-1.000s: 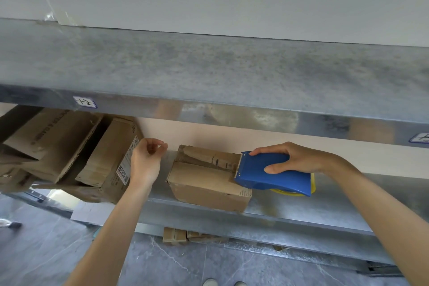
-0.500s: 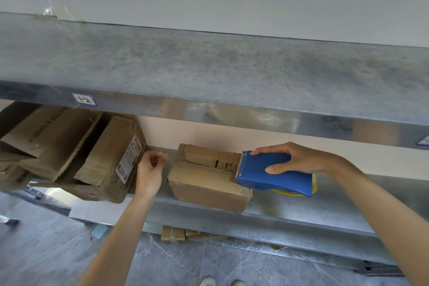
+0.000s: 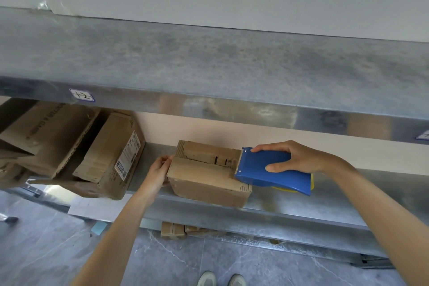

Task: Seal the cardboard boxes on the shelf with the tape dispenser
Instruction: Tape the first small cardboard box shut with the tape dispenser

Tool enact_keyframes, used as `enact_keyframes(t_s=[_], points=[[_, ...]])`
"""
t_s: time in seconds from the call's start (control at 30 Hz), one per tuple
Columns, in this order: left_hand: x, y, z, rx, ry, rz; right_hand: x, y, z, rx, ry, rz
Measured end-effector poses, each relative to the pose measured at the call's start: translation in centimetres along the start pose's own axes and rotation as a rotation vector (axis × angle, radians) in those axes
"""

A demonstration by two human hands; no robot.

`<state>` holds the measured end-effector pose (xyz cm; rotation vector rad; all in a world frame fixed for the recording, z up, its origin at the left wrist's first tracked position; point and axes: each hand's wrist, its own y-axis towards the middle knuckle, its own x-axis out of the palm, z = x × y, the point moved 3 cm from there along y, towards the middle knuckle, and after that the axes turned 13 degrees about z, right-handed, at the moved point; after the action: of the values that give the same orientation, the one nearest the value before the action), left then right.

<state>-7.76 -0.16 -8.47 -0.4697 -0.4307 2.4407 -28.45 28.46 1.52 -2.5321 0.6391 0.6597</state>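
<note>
A small cardboard box sits on the middle metal shelf, its top flaps folded down. My right hand grips a blue tape dispenser with a yellow roll, its toothed front edge resting on the box's right top edge. My left hand holds the box's left side, fingers curled round its upper corner.
Two larger cardboard boxes lean tilted on the shelf to the left. An upper shelf overhangs close above. More cardboard lies under the rack on the grey floor, and my shoes show at the bottom.
My left hand has moved right from the tilted box and taken hold of the small box's left side. The right hand and dispenser have stayed at the box's right edge.
</note>
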Motion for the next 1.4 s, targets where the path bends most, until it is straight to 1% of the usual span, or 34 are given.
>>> enact_keyframes(t_s=[0.17, 0.23, 0.3, 0.37, 0.47, 0.5, 0.53, 0.57, 0.6, 0.67, 0.7, 0.77, 0.87, 0.9, 1.1, 1.4], points=[[-0.1, -0.3, 1.0, 0.193, 0.06, 0.089, 0.0, 0.1, 0.0, -0.006, 0.0, 0.005], [-0.3, 0.0, 0.6, 0.241, 0.097, 0.107, 0.0, 0.0, 0.2, -0.007, 0.0, 0.007], [-0.8, 0.4, 0.0, 0.27, 0.194, 0.112, 0.0, 0.0, 0.1, -0.006, 0.002, 0.009], [-1.5, 0.3, 0.1, 0.318, 0.279, 0.171, 0.1, -0.1, 0.0, -0.005, 0.002, 0.01], [-2.2, -0.7, 2.7, 0.499, 0.259, 0.328, 0.0, 0.0, 0.0, 0.0, -0.003, 0.014], [-2.0, -1.2, 3.8, 0.585, 0.239, 0.339, 0.0, 0.0, 0.0, 0.0, -0.004, 0.013], [-1.6, -1.9, 4.9, 0.666, 0.233, 0.298, 0.0, 0.0, 0.0, -0.003, -0.004, 0.013], [-0.8, -2.5, 5.7, 0.732, 0.261, 0.206, 0.0, 0.1, -0.1, -0.007, -0.006, 0.011], [0.2, -3.0, 6.3, 0.788, 0.335, 0.075, 0.0, 0.1, -0.1, -0.011, -0.008, 0.009], [2.2, -3.8, 6.6, 0.862, 0.558, -0.17, 0.0, 0.1, -0.1, -0.018, -0.011, 0.006], [3.1, -4.0, 6.5, 0.894, 0.648, -0.243, -0.1, 0.1, -0.1, -0.018, -0.014, 0.007], [4.2, -3.9, 6.1, 0.95, 0.779, -0.315, -0.2, 0.1, 0.0, -0.012, -0.021, 0.008], [5.0, -3.4, 5.0, 1.061, 0.989, -0.316, -0.3, 0.1, 0.1, -0.011, -0.042, 0.007], [5.0, -3.3, 4.7, 1.095, 1.022, -0.298, -0.2, 0.1, 0.1, -0.013, -0.047, 0.003], [4.9, -3.1, 4.6, 1.193, 0.913, -0.174, -0.3, -0.1, 0.2, -0.04, -0.052, -0.008], [4.7, -3.5, 4.8, 1.173, 0.918, -0.175, -2.8, -2.3, 0.0, -0.062, -0.025, -0.047]])
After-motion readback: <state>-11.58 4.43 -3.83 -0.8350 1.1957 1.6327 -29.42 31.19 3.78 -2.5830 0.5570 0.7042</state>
